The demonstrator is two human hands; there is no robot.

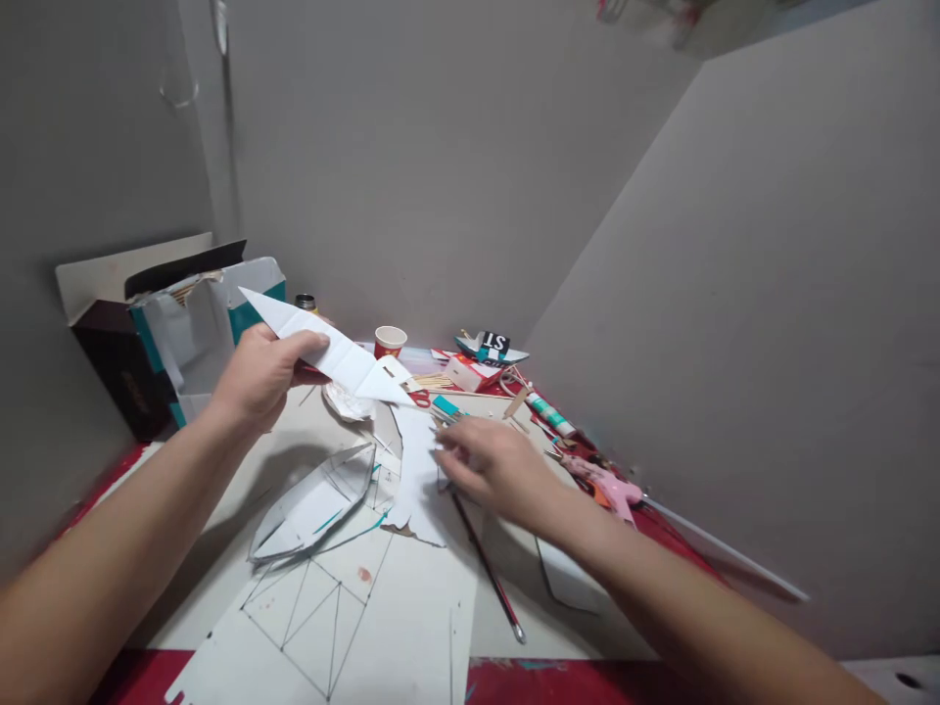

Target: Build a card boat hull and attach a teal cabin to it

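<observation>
My left hand (pixel 260 377) grips a folded white paper piece (pixel 334 354) with pointed ends, the thumb pressed on its upper face. The piece is raised over the table and shows several crease lines. My right hand (pixel 495 465) is low over the right edge of a white paper scrap (pixel 420 470) with a torn lower edge. Its fingers are bent and slightly apart, and I see nothing held in them. A white paper boat hull (pixel 315 504) lies between my forearms. From below my right hand, a dark pencil (pixel 492 578) extends toward the front edge.
Below the hull lies a sheet with drawn lines (pixel 312 627). An open box (pixel 183 333) stands at the left. At the back are a paper cup (pixel 390 341), wooden sticks (pixel 433 381) and a small model boat (pixel 492 347). A pink glue gun (pixel 613 487) lies right.
</observation>
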